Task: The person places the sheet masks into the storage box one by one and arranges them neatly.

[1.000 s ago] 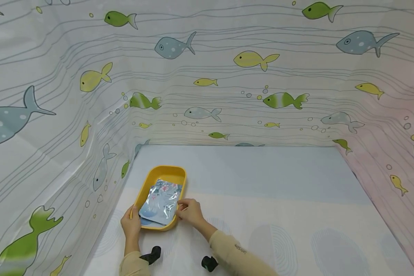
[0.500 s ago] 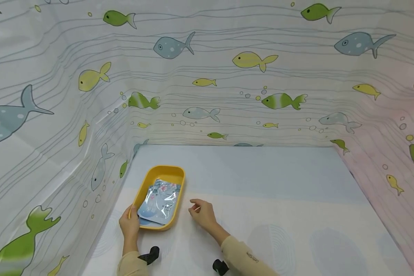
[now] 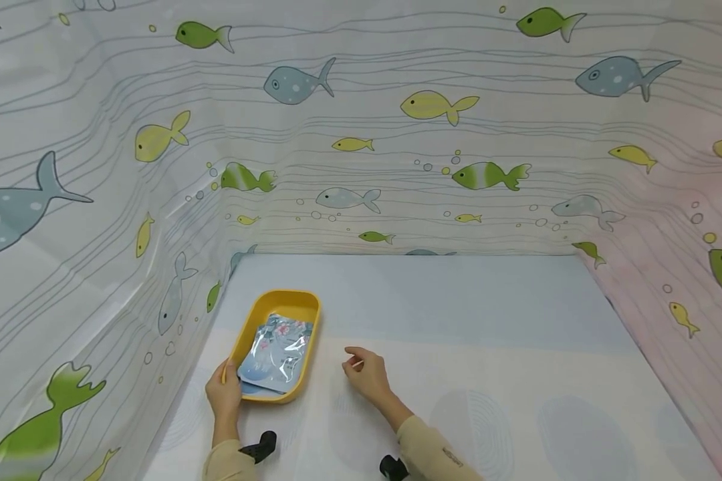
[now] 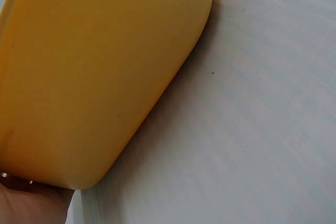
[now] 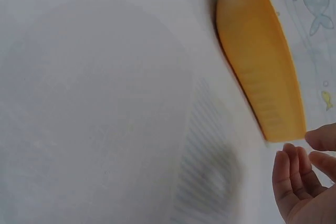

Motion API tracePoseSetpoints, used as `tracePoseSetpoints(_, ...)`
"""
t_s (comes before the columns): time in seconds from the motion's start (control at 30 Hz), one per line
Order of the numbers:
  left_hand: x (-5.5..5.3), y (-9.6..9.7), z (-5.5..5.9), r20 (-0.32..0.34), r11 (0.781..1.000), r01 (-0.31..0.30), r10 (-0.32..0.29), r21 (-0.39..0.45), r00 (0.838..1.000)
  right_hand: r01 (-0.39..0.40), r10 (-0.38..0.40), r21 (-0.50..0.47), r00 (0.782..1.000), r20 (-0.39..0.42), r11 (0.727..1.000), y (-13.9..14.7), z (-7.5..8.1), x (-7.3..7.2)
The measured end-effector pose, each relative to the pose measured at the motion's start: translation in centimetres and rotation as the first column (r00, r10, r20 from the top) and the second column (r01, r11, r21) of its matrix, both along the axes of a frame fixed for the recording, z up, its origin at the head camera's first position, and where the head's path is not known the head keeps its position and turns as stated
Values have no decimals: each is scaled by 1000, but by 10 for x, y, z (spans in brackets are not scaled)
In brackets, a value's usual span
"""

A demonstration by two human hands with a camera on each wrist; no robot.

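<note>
A yellow rectangular plastic tray (image 3: pixel 303 305) stands at the left of the table, holding a few glossy blue floral packets (image 3: pixel 279 352) stacked at its near end. My left hand (image 3: pixel 223 395) grips the tray's left rim near its front corner. In the left wrist view the tray's outer wall (image 4: pixel 105 66) fills much of the frame, and part of the left hand (image 4: pixel 34 204) shows below it. To the right of the tray, apart from it, my right hand (image 3: pixel 370 375) hovers with loosely bent fingers; in the right wrist view no held item is visible.
A pale patterned cloth (image 3: pixel 457 307) covers the table. Curtains printed with fish (image 3: pixel 433 105) enclose the back and both sides; the left one (image 3: pixel 114 321) runs close by the tray. Black wrist devices (image 3: pixel 393 467) sit at both cuffs.
My right hand has let go of the tray's right edge and moved to the right, away from it. My left hand keeps its grip, and the packets lie as before.
</note>
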State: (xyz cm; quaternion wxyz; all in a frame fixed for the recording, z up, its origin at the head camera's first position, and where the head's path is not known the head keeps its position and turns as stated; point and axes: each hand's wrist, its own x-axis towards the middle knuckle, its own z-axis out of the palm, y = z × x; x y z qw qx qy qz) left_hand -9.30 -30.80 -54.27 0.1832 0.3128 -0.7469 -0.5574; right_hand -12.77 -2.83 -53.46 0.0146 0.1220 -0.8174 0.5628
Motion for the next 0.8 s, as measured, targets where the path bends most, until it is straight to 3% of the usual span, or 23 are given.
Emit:
tracePoseSetpoints(0.33,0,0,-2,-8,1000,-22,22,-14,1000,59,-59,-3,998,-18,998,20,0,-4)
tracePoseSetpoints(0.5,-5,-1,-1,-33,994,-75,72,-84,997,81,-75,53,991,-108,995,33,2,-5)
tracePoseSetpoints(0.7,-5,3,4,-67,950,-187,175,-250,982,107,-78,128,973,-218,986,54,1,-4)
tracePoseSetpoints(0.8,-3,8,12,-81,917,-196,178,-347,981,126,-84,161,965,-248,979,68,2,-5)
